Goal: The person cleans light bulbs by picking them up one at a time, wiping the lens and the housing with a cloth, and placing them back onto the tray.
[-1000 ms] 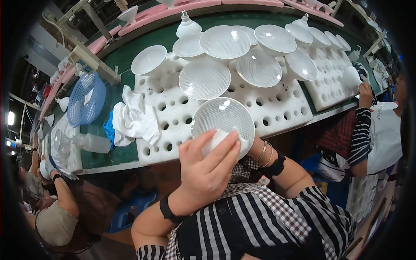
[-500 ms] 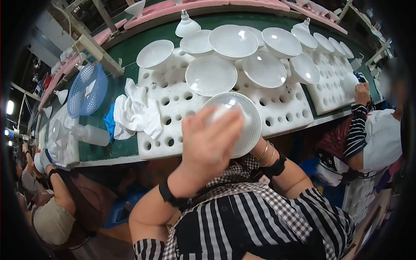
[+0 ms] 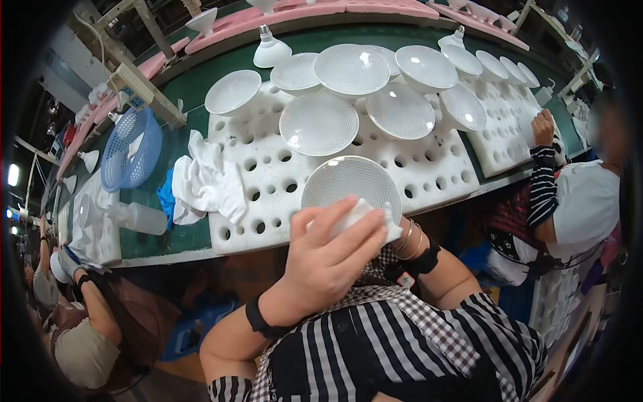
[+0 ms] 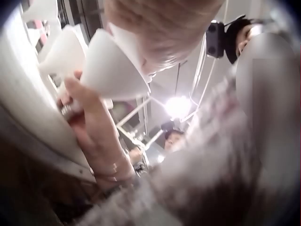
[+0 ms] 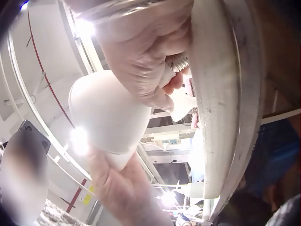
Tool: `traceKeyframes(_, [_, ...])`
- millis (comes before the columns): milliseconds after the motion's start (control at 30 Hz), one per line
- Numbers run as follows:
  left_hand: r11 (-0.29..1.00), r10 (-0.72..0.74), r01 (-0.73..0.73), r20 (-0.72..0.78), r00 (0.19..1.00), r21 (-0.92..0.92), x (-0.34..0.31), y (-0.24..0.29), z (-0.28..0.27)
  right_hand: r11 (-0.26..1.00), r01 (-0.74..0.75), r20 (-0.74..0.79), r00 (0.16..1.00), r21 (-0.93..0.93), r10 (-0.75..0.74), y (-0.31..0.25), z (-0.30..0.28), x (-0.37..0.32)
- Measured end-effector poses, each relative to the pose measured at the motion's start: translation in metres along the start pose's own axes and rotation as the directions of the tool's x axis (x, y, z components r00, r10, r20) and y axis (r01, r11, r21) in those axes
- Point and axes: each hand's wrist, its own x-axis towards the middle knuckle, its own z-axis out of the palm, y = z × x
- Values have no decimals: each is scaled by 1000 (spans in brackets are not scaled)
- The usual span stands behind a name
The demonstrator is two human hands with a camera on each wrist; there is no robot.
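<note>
A white reflector light bulb (image 3: pixel 348 177) is held up at the table's front edge, its round dimpled face towards the head camera. My left hand (image 3: pixel 325 254) pinches a folded white cloth (image 3: pixel 390 226) and presses it on the lower part of that face. Behind the bulb, my right hand (image 5: pixel 141 61) grips the narrow neck close to the metal screw base (image 5: pixel 178 62), as the right wrist view shows. In the head view the bulb hides most of that hand; the bangles (image 3: pixel 410 242) on its wrist show.
Several similar bulbs stand face up in a white foam block (image 3: pixel 268 177) with holes. To its left lie a crumpled white cloth (image 3: pixel 207 181), a plastic bottle (image 3: pixel 144 219) and a blue basket (image 3: pixel 130 151). People work at both sides; a pink-edged shelf (image 3: pixel 308 15) runs behind.
My left hand has wiped the cloth across the bulb's face and is now at its lower right. The right hand keeps its grip. The person at the right has shifted their raised hand.
</note>
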Motion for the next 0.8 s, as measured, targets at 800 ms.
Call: traceKeyframes(800, [981, -174, 181, -100, 980, 67, -5, -10, 2, 950, 162, -119, 973, -267, -200, 25, -7, 8])
